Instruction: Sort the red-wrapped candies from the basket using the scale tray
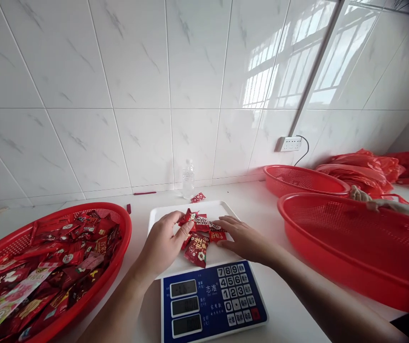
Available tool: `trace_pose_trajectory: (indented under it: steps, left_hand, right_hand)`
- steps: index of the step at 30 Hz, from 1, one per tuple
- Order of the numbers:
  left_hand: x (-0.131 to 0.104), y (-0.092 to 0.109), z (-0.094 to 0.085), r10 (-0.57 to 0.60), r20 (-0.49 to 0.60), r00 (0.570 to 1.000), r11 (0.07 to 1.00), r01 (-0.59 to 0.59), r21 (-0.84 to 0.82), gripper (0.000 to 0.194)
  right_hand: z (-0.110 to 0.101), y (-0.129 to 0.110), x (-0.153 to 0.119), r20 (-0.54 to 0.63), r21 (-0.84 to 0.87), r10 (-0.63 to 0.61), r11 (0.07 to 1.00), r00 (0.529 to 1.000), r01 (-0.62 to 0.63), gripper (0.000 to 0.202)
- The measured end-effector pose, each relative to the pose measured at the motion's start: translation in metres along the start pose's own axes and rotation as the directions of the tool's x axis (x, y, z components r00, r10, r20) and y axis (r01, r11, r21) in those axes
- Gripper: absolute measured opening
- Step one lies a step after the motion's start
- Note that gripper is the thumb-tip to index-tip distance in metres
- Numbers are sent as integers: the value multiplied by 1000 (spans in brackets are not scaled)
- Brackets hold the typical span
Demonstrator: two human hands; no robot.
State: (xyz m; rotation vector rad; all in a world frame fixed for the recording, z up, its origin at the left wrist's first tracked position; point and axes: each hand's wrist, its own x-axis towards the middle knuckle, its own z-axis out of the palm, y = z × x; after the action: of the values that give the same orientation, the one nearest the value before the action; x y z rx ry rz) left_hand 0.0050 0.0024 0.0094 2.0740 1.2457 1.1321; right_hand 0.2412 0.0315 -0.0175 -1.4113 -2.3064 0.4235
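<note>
Several red snack packets [197, 247] lie in a small heap on the white tray [222, 207] of a blue weighing scale [209, 302]. At the heap's left side, my left hand [166, 238] has its thumb and fingers closed on a red packet. My right hand [243, 238] rests at the heap's right side, palm down, fingers stretched out and touching the packets. To the left stands a red basket [124, 238] filled with red packets [64, 257].
Two red baskets, one nearer [336, 238] and one behind [304, 183], stand at the right. Another person's hand [368, 202] touches the nearer one's rim. Red plastic bags [364, 169] lie beyond. A clear bottle [188, 180] stands by the tiled wall.
</note>
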Motion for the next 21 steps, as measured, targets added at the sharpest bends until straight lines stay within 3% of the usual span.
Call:
trace_pose_trajectory:
  steps: [5, 12, 16, 21]
  left_hand:
    - [-1, 0, 2, 0, 44, 999, 998, -3, 64, 25]
    - [-1, -1, 3, -22, 83, 996, 989, 9, 149, 27]
    - [-1, 0, 2, -39, 88, 995, 987, 25, 158, 29]
    - [-1, -2, 1, -48, 85, 995, 982, 31, 188, 30]
  right_hand:
    - [9, 0, 0, 8, -143, 34, 989, 999, -32, 29]
    - [6, 1, -2, -145, -261, 69, 960, 987, -106, 29]
    - [-14, 12, -8, -290, -298, 126, 930, 949, -214, 29]
    - [-57, 46, -20, -445, -289, 274, 857, 853, -426, 36]
